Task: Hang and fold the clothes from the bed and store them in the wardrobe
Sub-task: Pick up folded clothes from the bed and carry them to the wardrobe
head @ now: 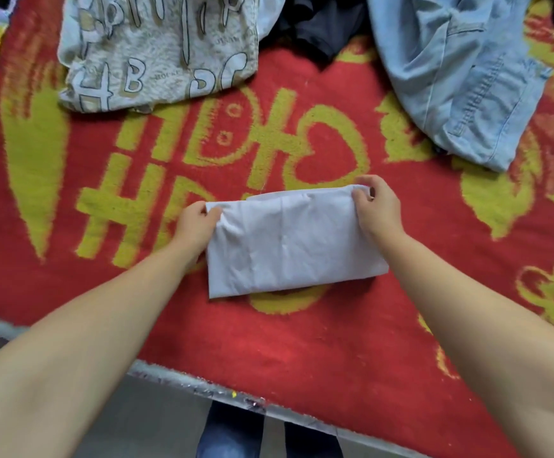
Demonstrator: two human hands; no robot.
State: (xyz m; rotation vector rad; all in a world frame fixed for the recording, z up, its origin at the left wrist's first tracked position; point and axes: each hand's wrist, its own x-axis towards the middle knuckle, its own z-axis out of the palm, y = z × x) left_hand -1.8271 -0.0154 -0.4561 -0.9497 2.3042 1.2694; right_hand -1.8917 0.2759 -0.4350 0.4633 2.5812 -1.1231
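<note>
The bed [302,358] is covered by a red blanket [156,312] with a yellow pattern; its near edge runs across the lower part of the view.

At the far left of the bed lies a beige garment [156,51] printed with outlined letters, roughly folded and flat on the blanket.

The left hand [196,223] reaches in from the lower left. Its fingers [214,211] are curled and pinch the far left corner of a white folded garment [288,242]. The thumb lies on top of the cloth.

The white folded garment lies flat on the blanket, near the middle of the bed and close to its near edge. It forms a wide rectangle of several layers, with its long sides running left to right. The near edge rests on the blanket; the far edge is held at both corners.

Beyond it, at the far edge of the view, lies a dark garment [321,24], crumpled, between the beige garment and the denim one.

The right hand [376,206] reaches in from the lower right. Its fingers [361,196] are curled and grip the far right corner of the white folded garment.

At the far right lies a light blue denim garment [460,71], unfolded and rumpled, well apart from the white one.
</note>
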